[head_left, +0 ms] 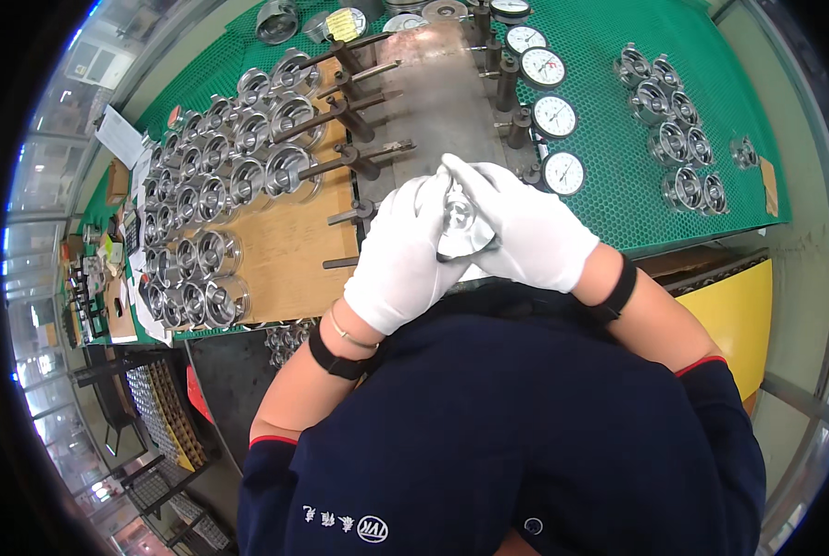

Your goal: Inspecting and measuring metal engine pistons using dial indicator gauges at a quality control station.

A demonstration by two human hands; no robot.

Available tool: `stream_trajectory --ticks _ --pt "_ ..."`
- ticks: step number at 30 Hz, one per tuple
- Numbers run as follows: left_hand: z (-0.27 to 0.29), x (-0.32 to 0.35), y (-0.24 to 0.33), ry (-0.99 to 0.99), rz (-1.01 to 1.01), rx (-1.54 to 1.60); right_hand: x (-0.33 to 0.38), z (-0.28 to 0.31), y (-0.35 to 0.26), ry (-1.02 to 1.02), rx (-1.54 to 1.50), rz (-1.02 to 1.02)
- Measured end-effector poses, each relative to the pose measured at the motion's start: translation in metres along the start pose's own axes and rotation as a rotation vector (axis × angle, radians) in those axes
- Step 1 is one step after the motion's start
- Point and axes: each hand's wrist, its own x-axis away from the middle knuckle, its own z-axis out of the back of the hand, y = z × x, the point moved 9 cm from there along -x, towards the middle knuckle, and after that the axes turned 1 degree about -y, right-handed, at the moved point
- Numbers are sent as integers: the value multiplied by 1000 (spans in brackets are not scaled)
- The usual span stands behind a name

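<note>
Both hands wear white gloves and meet over the near end of the steel plate (444, 102). Between them is a shiny round metal part (461, 239) with a recessed middle. My left hand (403, 248) wraps its left side, and my right hand (533, 227) closes on its right side, with the fingertips meeting at the far edge. The gloves cover much of the part's rim. Dark posts with rods stand along the plate's left side, and white-faced dial gauges (554, 118) line its right side.
Rows of shiny metal cup-shaped parts (212, 199) cover the brown board (289, 269) at left. A smaller group of similar parts (681, 188) stands on the green mat (609, 218) at right. A yellow panel (734, 320) lies below the bench's right edge.
</note>
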Motion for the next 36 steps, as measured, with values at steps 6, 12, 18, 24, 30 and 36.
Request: stream_trajectory --ticks 6,12,18,24,30,36 --pt "-7 -13 -12 111 -38 -6 47 -30 39 -356 -808 -636" --pt "-16 -29 -25 73 46 189 55 -59 66 -239 -838 -623" --pt "-16 -27 -27 77 54 170 54 -56 58 -243 -891 -641" --pt "-15 -27 -25 88 43 151 54 -60 63 -253 -835 -630" --pt "-18 -26 -30 122 34 101 53 -61 59 -271 -942 -679" --pt "-11 -33 -20 98 34 122 52 -52 69 -192 -616 -541"
